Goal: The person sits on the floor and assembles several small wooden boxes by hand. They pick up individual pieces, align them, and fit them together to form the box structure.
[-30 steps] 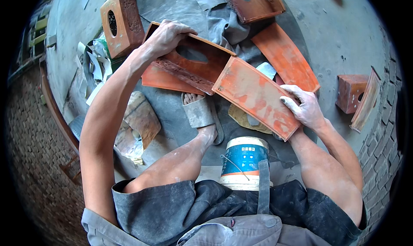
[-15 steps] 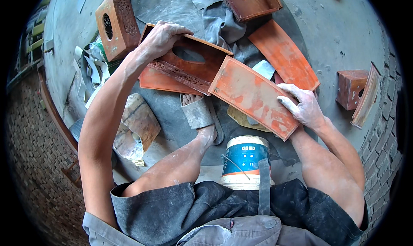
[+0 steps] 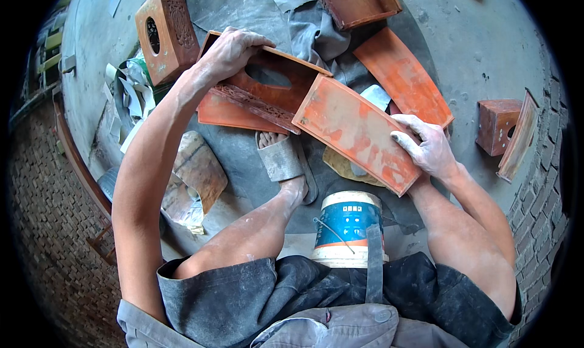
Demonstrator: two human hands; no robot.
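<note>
My left hand (image 3: 234,51) is closed over the upper edge of a reddish-brown wooden tissue box (image 3: 298,91), with the oval hole and the carved side in view. Its fingertips are hidden behind that edge. In my right hand (image 3: 431,146), dusty with white powder, is the right end of an orange wooden panel (image 3: 356,132) mottled with beige patches. The panel's left end meets the box's right end; whether they are joined I cannot tell. Under the box lies another orange board (image 3: 234,115), partly covered.
A loose orange board (image 3: 404,74) rests beyond my right hand. Carved tissue boxes stand far left (image 3: 167,38) and at the top (image 3: 356,6); a smaller box (image 3: 496,126) is at right. A blue-and-white bucket (image 3: 348,226) sits between my legs. Paper scraps (image 3: 131,95) fill a container at left.
The box has tipped slightly, so its carved side looks narrower. The panel has shifted a little up and left with it. Both hands keep their hold.
</note>
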